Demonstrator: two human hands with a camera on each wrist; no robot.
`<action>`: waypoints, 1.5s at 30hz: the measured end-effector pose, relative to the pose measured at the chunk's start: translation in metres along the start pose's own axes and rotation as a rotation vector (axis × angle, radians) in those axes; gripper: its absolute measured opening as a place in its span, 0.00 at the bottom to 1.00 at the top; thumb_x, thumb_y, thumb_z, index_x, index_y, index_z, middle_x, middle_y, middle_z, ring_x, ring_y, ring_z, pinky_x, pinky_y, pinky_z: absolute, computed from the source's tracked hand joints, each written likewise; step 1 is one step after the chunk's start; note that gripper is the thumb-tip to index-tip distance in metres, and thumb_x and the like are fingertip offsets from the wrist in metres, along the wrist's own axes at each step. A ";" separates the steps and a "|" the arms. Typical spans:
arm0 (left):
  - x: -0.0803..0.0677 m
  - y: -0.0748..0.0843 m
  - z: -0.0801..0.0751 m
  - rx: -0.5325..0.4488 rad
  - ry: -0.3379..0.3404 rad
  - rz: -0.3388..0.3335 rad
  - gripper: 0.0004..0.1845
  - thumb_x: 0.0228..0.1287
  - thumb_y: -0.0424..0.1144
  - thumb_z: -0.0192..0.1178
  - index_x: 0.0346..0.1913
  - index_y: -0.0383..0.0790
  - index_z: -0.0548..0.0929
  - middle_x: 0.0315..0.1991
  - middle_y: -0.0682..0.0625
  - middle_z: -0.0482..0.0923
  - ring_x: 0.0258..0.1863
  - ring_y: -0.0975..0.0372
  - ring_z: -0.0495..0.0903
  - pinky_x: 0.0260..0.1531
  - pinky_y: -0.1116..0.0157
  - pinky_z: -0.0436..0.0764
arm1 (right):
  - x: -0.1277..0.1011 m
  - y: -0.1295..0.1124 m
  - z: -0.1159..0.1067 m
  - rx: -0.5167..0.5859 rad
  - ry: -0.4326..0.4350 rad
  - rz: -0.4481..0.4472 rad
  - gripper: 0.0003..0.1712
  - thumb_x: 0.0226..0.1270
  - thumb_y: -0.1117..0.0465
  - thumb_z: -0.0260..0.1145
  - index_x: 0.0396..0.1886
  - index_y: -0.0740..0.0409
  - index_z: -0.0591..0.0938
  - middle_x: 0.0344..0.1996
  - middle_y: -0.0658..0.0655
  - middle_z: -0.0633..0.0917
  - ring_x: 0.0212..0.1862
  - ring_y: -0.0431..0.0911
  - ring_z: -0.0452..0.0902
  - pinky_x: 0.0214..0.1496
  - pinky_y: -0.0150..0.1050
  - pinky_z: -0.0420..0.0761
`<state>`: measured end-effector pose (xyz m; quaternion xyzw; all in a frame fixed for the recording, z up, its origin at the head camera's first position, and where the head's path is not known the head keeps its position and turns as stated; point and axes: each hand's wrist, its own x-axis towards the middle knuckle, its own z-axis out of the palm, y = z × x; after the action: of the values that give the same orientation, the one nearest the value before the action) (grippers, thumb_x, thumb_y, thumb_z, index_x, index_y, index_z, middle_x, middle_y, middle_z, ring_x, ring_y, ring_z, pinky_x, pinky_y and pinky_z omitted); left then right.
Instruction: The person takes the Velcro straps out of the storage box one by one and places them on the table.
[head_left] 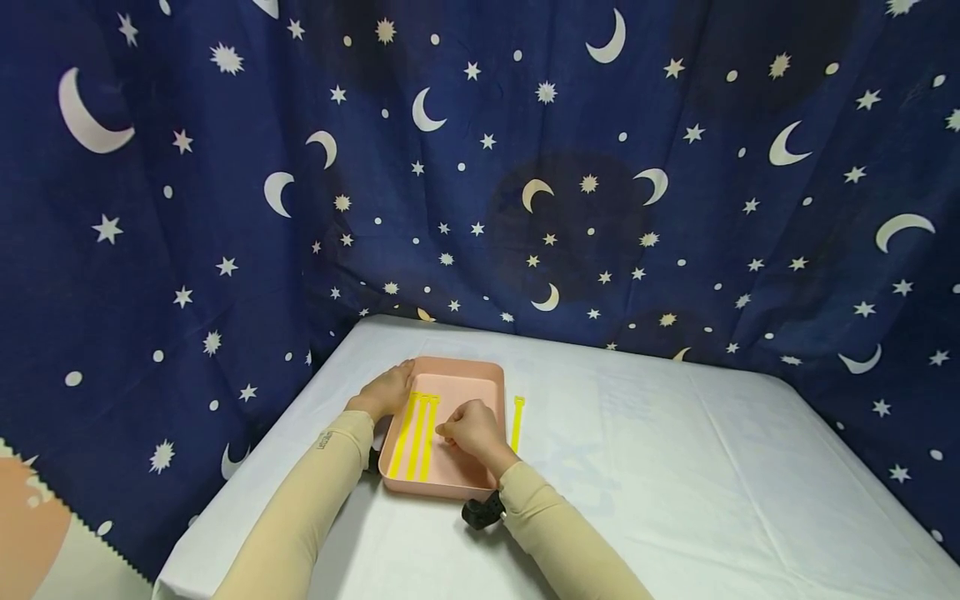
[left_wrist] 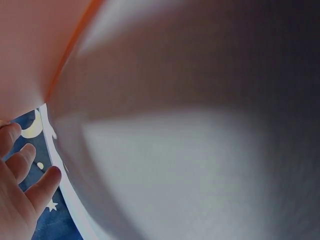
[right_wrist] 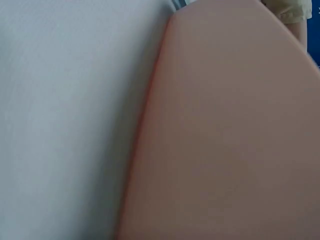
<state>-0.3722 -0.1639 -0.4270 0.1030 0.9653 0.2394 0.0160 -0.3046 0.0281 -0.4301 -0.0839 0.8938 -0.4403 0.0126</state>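
Yellow strip (head_left: 517,425) beside tray (head_left: 459,367): right of nearer right hand (head_left: 474,428); long axis fore-and-aft. Right fingers nearly closed, contents indeterminable; left hand (head_left: 388,390) at tray edge, fingers loosely extended.

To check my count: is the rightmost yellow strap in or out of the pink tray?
Out: the rightmost yellow strap lies on the white tablecloth, beside the pink tray; three other straps lie inside.

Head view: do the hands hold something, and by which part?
The left hand touches the pink tray at its left rim, grip unclear. Whether the right hand pinches anything cannot be told.
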 end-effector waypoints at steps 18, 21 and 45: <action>0.004 -0.002 0.002 0.010 0.000 0.014 0.29 0.82 0.42 0.39 0.78 0.32 0.55 0.78 0.38 0.56 0.78 0.46 0.57 0.79 0.49 0.57 | 0.000 -0.001 0.014 -0.101 -0.026 -0.037 0.19 0.52 0.61 0.79 0.09 0.59 0.82 0.05 0.48 0.77 0.11 0.39 0.68 0.16 0.29 0.66; 0.005 -0.002 0.002 0.011 0.001 0.018 0.29 0.82 0.42 0.39 0.78 0.31 0.55 0.78 0.37 0.56 0.78 0.46 0.57 0.79 0.49 0.57 | 0.000 -0.003 0.015 -0.119 -0.027 -0.035 0.19 0.50 0.60 0.80 0.08 0.58 0.81 0.05 0.47 0.75 0.11 0.39 0.67 0.16 0.29 0.66; 0.004 -0.001 0.001 0.016 0.003 0.025 0.29 0.83 0.42 0.38 0.78 0.30 0.55 0.78 0.37 0.56 0.78 0.45 0.57 0.79 0.49 0.56 | -0.001 -0.010 0.025 -0.275 0.032 -0.015 0.29 0.51 0.64 0.77 0.07 0.51 0.65 0.08 0.46 0.60 0.16 0.43 0.59 0.19 0.31 0.63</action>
<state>-0.3758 -0.1635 -0.4284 0.1149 0.9659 0.2320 0.0108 -0.2994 0.0023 -0.4378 -0.0846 0.9452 -0.3148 -0.0166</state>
